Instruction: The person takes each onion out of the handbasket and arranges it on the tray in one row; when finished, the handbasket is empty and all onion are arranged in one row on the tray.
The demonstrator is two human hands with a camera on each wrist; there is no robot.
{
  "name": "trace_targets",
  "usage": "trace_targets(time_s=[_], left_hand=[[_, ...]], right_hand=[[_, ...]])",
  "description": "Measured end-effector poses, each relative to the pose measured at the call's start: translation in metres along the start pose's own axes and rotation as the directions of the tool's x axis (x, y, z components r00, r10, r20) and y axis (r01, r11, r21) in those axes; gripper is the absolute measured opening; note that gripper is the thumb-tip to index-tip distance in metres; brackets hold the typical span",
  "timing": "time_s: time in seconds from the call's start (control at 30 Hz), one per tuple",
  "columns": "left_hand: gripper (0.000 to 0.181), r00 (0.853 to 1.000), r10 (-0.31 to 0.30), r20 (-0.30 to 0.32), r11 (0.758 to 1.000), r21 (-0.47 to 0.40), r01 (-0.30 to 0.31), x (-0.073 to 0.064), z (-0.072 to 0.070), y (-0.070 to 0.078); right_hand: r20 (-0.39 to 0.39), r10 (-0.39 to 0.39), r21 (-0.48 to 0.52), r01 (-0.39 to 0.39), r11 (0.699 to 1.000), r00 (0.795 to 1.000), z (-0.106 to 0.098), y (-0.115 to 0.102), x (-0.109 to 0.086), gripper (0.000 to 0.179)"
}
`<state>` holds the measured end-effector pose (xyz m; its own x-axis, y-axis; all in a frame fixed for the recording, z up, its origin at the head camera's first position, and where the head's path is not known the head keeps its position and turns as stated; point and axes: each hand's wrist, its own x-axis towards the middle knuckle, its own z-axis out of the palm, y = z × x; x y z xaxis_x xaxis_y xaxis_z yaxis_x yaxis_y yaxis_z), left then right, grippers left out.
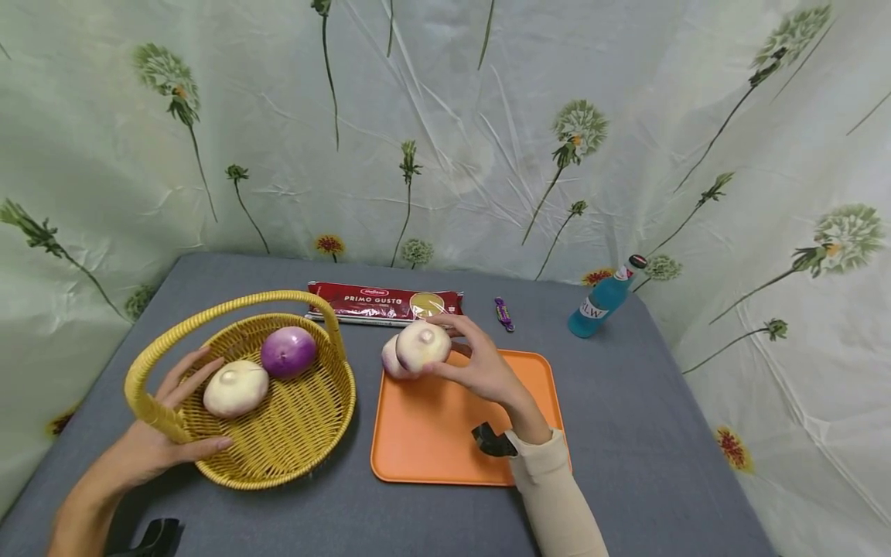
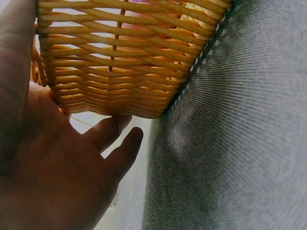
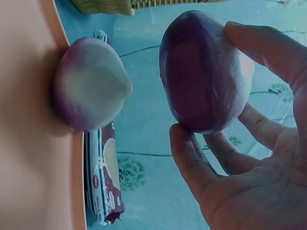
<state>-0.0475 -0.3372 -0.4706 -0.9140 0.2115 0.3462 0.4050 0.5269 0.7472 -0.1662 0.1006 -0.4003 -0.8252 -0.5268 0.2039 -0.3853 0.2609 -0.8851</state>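
Note:
My left hand [image 1: 149, 437] grips the left side of a yellow wicker basket [image 1: 316, 433], its thumb over the front rim. In the left wrist view two fingers [image 2: 125, 146] lie by the woven outer wall. Inside the basket sit a whitish turnip [image 1: 235, 389] and a purple turnip [image 1: 288, 352]. My right hand [image 1: 480, 367] pinches another turnip [image 1: 423, 346], white on top and purple below, above the orange tray [image 1: 445, 441]. Beside it, a fourth-looking white and purple turnip [image 3: 91, 84] rests at the tray's far left corner, partly hidden in the head view.
A red Primo Gusto packet [image 1: 376, 302] lies behind the tray. To its right are a small purple-wrapped candy [image 1: 504, 315] and a blue bottle [image 1: 602, 304], which appears tilted. The basket's tall handle [image 1: 230, 303] arches over it. A flower-patterned curtain [image 1: 445, 155] borders the grey table.

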Motion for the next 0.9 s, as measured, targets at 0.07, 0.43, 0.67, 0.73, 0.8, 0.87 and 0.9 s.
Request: trace_targets(time_s=[0.07, 0.43, 0.67, 0.73, 0.8, 0.87, 0.9], left_hand=[[0.112, 1.0, 0.007, -0.002, 1.0, -0.001, -0.007, 0.0, 0.0, 0.0], [0.111, 1.0, 0.009, 0.002, 1.0, -0.013, -0.009, 0.001, 0.0, 0.002], [0.113, 1.0, 0.019, 0.004, 1.0, -0.003, -0.019, 0.0, 0.0, 0.003], [0.113, 1.0, 0.023, 0.001, 1.0, 0.006, -0.023, 0.0, 0.0, 0.003], [0.113, 1.0, 0.026, -0.001, 1.0, 0.011, -0.026, 0.0, 0.0, 0.003], [0.114, 1.0, 0.03, -0.002, 0.999, 0.012, -0.03, 0.001, 0.0, 0.004], [0.114, 0.999, 0.033, -0.003, 0.999, 0.014, -0.033, 0.001, 0.0, 0.004]], right_hand=[[-0.01, 0.01, 0.008, -0.01, 1.0, 1.0, -0.002, 0.002, 0.0, 0.063], [-0.064, 0.052, -0.021, -0.053, 0.998, 0.997, -0.015, 0.007, -0.003, 0.066], [-0.075, 0.053, -0.045, -0.057, 0.997, 0.996, -0.021, 0.009, -0.005, 0.068], [-0.077, 0.068, -0.054, -0.072, 0.996, 0.995, -0.022, 0.01, -0.005, 0.067], [-0.084, 0.082, -0.067, -0.088, 0.994, 0.993, -0.023, 0.011, -0.006, 0.067], [-0.088, 0.096, -0.066, -0.102, 0.993, 0.991, -0.025, 0.012, -0.006, 0.066], [-0.09, 0.103, -0.064, -0.109, 0.992, 0.991, -0.025, 0.013, -0.006, 0.065]])
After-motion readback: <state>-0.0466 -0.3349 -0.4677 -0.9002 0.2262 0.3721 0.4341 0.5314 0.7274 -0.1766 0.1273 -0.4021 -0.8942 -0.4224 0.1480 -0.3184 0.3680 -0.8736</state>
